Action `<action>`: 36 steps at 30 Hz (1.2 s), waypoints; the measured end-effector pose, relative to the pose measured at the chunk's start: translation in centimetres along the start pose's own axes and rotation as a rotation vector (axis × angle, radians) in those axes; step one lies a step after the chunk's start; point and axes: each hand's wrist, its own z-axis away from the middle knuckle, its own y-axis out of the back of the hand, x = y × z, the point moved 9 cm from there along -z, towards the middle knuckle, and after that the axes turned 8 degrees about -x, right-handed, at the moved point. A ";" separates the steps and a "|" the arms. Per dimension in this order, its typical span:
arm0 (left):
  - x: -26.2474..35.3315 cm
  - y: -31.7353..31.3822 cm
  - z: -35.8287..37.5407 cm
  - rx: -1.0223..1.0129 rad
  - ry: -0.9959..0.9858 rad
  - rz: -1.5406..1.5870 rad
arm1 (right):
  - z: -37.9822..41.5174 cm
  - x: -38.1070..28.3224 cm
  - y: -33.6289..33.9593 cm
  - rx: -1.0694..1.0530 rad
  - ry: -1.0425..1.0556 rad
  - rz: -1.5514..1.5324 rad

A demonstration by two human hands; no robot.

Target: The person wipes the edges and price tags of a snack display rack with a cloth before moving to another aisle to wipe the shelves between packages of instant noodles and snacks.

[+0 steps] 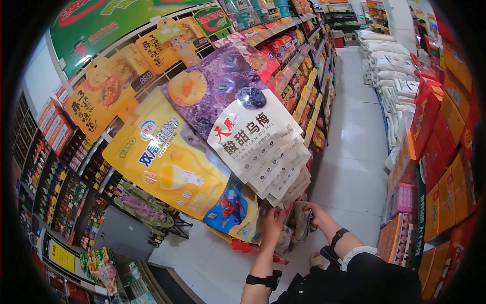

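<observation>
the plum packets (263, 139) overlap, likely so several fit one hook; just below them, the left hand (272, 220) bunches its fingers, their hold unclear, while the right hand (316, 213) pinches greyish cloth (303, 226), perhaps steadying it.

Remote feed, my notes. Above the left hand (273, 221), plum pouches (255, 144): printed plastic film, smooth, slight sheen. Up and left of that hand, yellow pouch (164, 152): plastic film, glossy, smooth. At the right hand (315, 215), bundle (303, 226): crumpled, cloth-like; exact material I cannot tell. Beyond the right hand, floor (354, 121): smooth tile, glossy, reflecting light; sacks (389, 62), seemingly woven plastic. Right of it, boxes (450, 202): smooth printed card.
</observation>
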 end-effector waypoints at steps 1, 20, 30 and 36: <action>0.5 -0.2 0.3 0.043 -0.101 -0.325 | -0.1 0.1 -0.5 -0.004 -0.004 0.002; -1.9 -5.8 -2.1 -0.084 0.152 0.523 | 1.0 -5.1 1.1 0.037 0.239 -0.085; -2.8 -4.4 -2.1 -0.027 0.184 0.292 | 2.8 -5.3 1.1 -0.032 0.296 0.149; 4.1 0.4 1.5 -0.105 0.206 0.131 | 6.9 -8.2 -6.7 -0.246 0.303 0.433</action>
